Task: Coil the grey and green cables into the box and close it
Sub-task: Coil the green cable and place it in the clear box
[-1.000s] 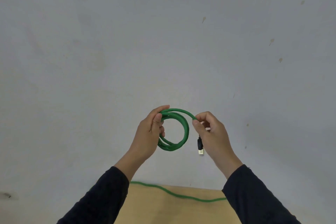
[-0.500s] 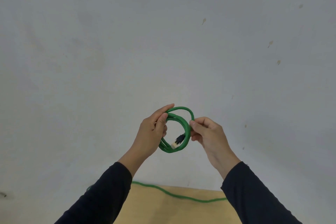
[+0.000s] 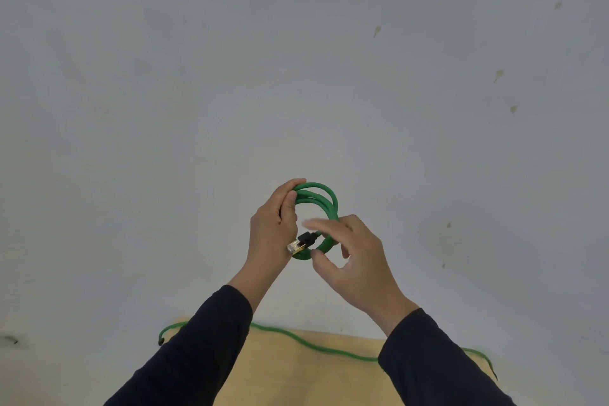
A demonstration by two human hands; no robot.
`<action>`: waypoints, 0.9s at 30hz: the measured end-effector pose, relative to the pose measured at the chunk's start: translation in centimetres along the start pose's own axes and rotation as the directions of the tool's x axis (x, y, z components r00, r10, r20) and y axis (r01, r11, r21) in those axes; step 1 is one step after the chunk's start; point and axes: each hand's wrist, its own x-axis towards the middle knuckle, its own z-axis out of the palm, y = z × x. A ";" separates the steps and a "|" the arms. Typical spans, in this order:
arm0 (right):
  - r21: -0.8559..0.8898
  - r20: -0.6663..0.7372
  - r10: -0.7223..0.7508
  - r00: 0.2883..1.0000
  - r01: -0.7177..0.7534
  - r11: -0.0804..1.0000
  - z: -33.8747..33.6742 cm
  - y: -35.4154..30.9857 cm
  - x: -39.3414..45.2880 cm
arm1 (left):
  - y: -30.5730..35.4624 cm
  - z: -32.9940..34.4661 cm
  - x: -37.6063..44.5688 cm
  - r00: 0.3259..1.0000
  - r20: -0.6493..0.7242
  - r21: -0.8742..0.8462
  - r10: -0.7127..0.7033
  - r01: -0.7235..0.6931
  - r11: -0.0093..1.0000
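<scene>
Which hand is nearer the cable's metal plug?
Left. The plug lies against the left hand, which grips the green coil. The right hand is beside it, fingers spread, thumb at the coil's bottom.

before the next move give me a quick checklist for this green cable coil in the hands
1. Coiled green round cable held up: ok, the left hand grips its loops at the left side.
2. Black plug with clear metal tip tucked in: ok, it pokes across the ring, beside the left hand.
3. Right hand secure on the coil: not ok, fingers spread loose by the right edge; contact cannot tell.
4. Loops tidy: not ok, the upper strands fan apart.
5. Box ready: cannot tell, only a tan flat surface shows below, with a loose green cable length across it.
</scene>
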 end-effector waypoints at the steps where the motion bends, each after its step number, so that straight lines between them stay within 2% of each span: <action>1: -0.005 -0.008 -0.003 1.000 0.003 1.000 0.2 0.1 0.0 | 0.1 0.0 -0.1 1.000 -0.012 0.028 0.013 -0.013 1.000; 3: -0.016 -0.010 0.005 1.000 -0.005 1.000 0.7 0.4 -0.1 | 0.3 -0.1 -0.4 0.999 -0.034 0.069 0.033 -0.031 0.997; 5: -0.078 -0.067 -0.016 0.998 0.011 0.997 1.1 0.8 -0.4 | 0.5 -0.3 -0.5 0.998 -0.050 0.093 0.043 -0.038 0.995; 7: -0.195 -0.191 -0.118 0.975 0.080 0.977 1.2 0.8 -0.6 | 0.5 -0.6 -0.3 0.997 -0.069 0.110 0.021 -0.013 0.994; 9: -0.299 -0.262 -0.291 0.920 0.209 0.931 1.1 0.5 -0.6 | 0.3 -0.8 0.0 0.996 -0.085 0.092 -0.033 0.040 0.995; 11: -0.401 -0.203 -0.439 0.875 0.335 0.853 1.1 0.9 -0.5 | 0.2 -0.7 0.2 0.991 -0.089 0.035 -0.102 0.105 0.994; 12: -0.435 -0.142 -0.459 0.877 0.361 0.825 1.1 1.4 -0.4 | 0.3 -0.6 0.2 0.986 -0.091 -0.021 -0.141 0.140 0.990; 14: -0.379 -0.044 -0.391 0.919 0.346 0.858 1.3 2.4 -0.6 | 0.4 -0.6 0.2 0.974 -0.094 -0.142 -0.207 0.193 0.971; 16: -0.088 -0.041 -0.190 0.981 0.186 0.979 0.9 2.3 -0.9 | 0.6 -0.6 0.0 0.970 -0.097 -0.207 -0.222 0.199 0.958; 18: 0.220 -0.032 0.043 0.999 -0.035 0.975 0.5 1.5 -0.9 | 0.6 -0.6 -0.3 0.973 -0.092 -0.227 -0.210 0.185 0.956; 19: 0.283 -0.055 0.111 0.992 -0.091 0.955 0.5 1.2 -0.7 | 0.7 -0.6 -0.4 0.977 -0.086 -0.225 -0.193 0.170 0.959; 22: 0.259 -0.134 0.210 0.969 -0.170 0.951 1.2 0.7 0.2 | 0.8 -0.3 -0.9 0.989 -0.060 -0.219 -0.134 0.118 0.969; 27: 0.306 -0.104 0.276 0.956 -0.233 0.923 2.4 0.1 0.1 | 0.2 -0.3 -2.0 0.990 -0.052 -0.224 -0.134 0.120 0.967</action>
